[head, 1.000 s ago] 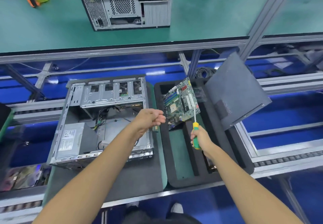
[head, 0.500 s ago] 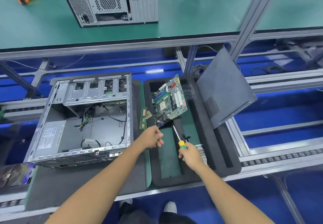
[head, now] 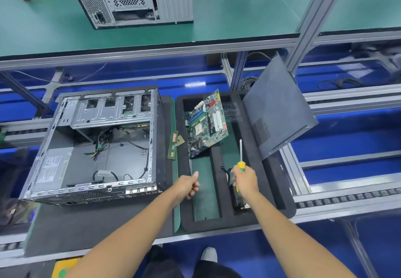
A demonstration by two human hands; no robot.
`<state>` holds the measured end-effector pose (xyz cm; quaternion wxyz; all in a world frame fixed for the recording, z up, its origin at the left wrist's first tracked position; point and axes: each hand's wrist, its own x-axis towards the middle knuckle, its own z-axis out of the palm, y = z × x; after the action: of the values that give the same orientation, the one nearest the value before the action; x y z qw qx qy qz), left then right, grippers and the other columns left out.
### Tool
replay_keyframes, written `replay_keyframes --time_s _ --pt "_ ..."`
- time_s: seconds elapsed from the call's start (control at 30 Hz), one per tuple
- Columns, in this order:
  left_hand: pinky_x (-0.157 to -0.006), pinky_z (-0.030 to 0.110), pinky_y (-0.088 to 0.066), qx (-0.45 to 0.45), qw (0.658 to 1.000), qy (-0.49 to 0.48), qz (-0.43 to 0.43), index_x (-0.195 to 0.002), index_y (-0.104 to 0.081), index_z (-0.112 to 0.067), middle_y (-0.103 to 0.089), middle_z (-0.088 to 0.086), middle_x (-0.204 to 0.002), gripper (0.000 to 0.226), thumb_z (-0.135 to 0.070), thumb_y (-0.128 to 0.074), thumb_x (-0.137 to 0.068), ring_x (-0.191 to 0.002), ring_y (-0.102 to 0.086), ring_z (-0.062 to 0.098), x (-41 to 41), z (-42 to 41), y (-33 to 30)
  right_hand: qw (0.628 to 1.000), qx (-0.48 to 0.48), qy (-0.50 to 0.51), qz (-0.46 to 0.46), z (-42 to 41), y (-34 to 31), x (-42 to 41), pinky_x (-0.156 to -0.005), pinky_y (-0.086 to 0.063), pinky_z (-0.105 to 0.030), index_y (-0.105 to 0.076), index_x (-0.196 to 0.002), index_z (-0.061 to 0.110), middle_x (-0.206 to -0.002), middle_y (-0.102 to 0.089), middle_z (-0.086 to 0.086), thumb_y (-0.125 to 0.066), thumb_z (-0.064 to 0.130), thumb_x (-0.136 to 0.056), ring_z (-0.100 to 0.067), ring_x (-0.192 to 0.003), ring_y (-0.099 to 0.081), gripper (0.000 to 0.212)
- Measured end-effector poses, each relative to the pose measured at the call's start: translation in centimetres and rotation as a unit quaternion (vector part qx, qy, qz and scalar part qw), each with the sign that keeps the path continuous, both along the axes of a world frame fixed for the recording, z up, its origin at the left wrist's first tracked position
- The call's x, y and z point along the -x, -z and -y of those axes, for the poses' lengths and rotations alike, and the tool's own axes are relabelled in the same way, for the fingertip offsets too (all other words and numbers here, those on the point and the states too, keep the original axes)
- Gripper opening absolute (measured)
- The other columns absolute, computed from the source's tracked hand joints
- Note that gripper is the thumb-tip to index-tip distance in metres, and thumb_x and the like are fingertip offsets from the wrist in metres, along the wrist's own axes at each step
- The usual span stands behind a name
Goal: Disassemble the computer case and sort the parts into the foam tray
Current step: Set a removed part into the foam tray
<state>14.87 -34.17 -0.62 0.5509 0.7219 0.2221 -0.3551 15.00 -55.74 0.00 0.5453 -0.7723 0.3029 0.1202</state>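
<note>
On the bench before us lay the opened case (head: 95, 147) on its side, well left of the black foam tray (head: 219, 223). Against the tray's far right corner leaned a grey side panel (head: 280, 108), and the motherboard (head: 207, 125) stood tilted in a far compartment. Between case and tray lay a RAM stick (head: 173, 148). Our right hand (head: 246, 181) gripped a yellow-green screwdriver (head: 240, 165), shaft pointing away, over the tray. Our left hand (head: 187, 185) hung loosely curled, holding nothing, at the tray's left edge.
</note>
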Motion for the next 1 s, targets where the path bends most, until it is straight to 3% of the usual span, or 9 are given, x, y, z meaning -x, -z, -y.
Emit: replay_keyframes --time_s 0.1,0.3,0.43,0.57,0.63,0.7,0.8,0.9,1.0 --pt "-0.047 0.024 -0.027 0.025 0.999 -0.028 0.014 -0.076 -0.055 -0.014 -0.044 -0.002 -0.062 0.049 -0.051 -0.044 -0.106 -0.047 -0.036 0.011 -1.4 1.0 -0.3 0.999 0.004 -0.002 0.036 0.3 -1.1 -2.6 -0.066 -0.049 -0.045 -0.061 -0.076 0.016 -0.067 -0.06 -0.002 -0.052 0.017 -0.088 -0.024 -0.061 -0.053 0.014" --pt "-0.048 0.019 -0.029 0.05 0.986 0.02 0.156 -0.11 -0.056 -0.008 -0.033 -0.014 -0.061 0.057 -0.06 -0.034 -0.105 -0.047 -0.031 0.002 -4.2 4.8 -3.0 0.987 0.056 -0.136 0.063 -2.0 -2.9 -3.8 -0.067 -0.049 -0.046 -0.03 -0.092 0.03 -0.082 -0.062 -0.01 -0.044 0.024 -0.096 -0.033 -0.068 -0.059 0.016" --pt "-0.068 0.033 -0.036 -0.032 0.97 0.021 0.242 -0.086 -0.053 -0.013 -0.051 -0.003 -0.076 0.044 -0.05 -0.041 -0.107 -0.07 -0.046 0.014 -6.6 6.6 -4.5 0.963 0.068 -0.253 0.066 -3.3 -4.2 -4.7 -0.059 -0.033 -0.037 -0.023 -0.097 0.028 -0.083 -0.05 -0.001 -0.044 0.014 -0.092 -0.032 -0.086 -0.052 0.025" --pt "-0.076 0.039 -0.04 -0.088 0.966 0.043 0.24 -0.081 -0.055 -0.005 -0.056 0.011 -0.082 0.053 -0.043 -0.032 -0.111 -0.076 -0.05 0.023 -9.5 6.0 -4.8 0.931 0.081 -0.335 0.122 -2.0 -5.4 -7.2 -0.081 -0.042 -0.042 -0.036 -0.108 0.027 -0.082 -0.057 0.007 -0.051 0.029 -0.092 -0.029 -0.092 -0.054 0.022" --pt "-0.071 0.04 -0.04 -0.101 0.963 0.018 0.251 -0.075 -0.049 -0.01 -0.053 0.012 -0.076 0.052 -0.044 -0.032 -0.111 -0.072 -0.049 0.026 -10.8 5.2 -4.9 0.934 0.094 -0.28 0.201 -1.3 -5.5 -8.5 -0.085 -0.039 -0.036 -0.048 -0.112 0.026 -0.077 -0.061 0.01 -0.05 0.037 -0.085 -0.013 -0.08 -0.055 0.029" --pt "-0.065 0.037 -0.041 -0.11 0.959 -0.008 0.262 -0.072 -0.043 -0.013 -0.05 0.01 -0.069 0.052 -0.046 -0.031 -0.11 -0.065 -0.048 0.025 -11.7 4.4 -4.6 0.965 0.04 -0.08 0.248 -0.6 -5.0 -10.5 -0.078 -0.04 -0.031 -0.052 -0.105 0.017 -0.081 -0.062 0.009 -0.045 0.04 -0.081 -0.012 -0.08 -0.056 0.034" --pt "-0.055 0.026 -0.034 -0.146 0.951 -0.007 0.274 -0.07 -0.034 -0.019 -0.041 0.0 -0.062 0.051 -0.053 -0.033 -0.108 -0.052 -0.041 0.012 -12.1 3.1 -4.1 0.981 -0.064 0.142 0.119 1.1 -2.8 -15.1 -0.079 -0.045 -0.04 -0.049 -0.101 0.01 -0.097 -0.059 -0.005 -0.05 0.03 -0.092 -0.027 -0.089 -0.056 0.022" --pt "-0.062 0.035 -0.033 -0.191 0.945 0.019 0.266 -0.071 -0.035 -0.018 -0.046 -0.002 -0.064 0.054 -0.06 -0.032 -0.105 -0.058 -0.045 0.017 -12.2 2.2 -3.5 0.975 -0.169 0.132 -0.064 1.5 -1.1 -18.2 -0.069 -0.04 -0.033 -0.048 -0.113 0.012 -0.093 -0.047 -0.006 -0.056 0.032 -0.095 -0.019 -0.069 -0.04 0.028" --pt "-0.063 0.036 -0.033 -0.228 0.94 0.039 0.251 -0.075 -0.042 -0.016 -0.052 0.002 -0.072 0.054 -0.06 -0.032 -0.106 -0.069 -0.051 0.018 -12.1 1.6 -3.1 0.964 -0.22 0.106 -0.104 0.7 -0.4 -20.2 -0.093 -0.043 -0.038 -0.047 -0.139 0.017 -0.12 -0.054 -0.006 -0.054 0.034 -0.097 -0.024 -0.102 -0.054 0.046"
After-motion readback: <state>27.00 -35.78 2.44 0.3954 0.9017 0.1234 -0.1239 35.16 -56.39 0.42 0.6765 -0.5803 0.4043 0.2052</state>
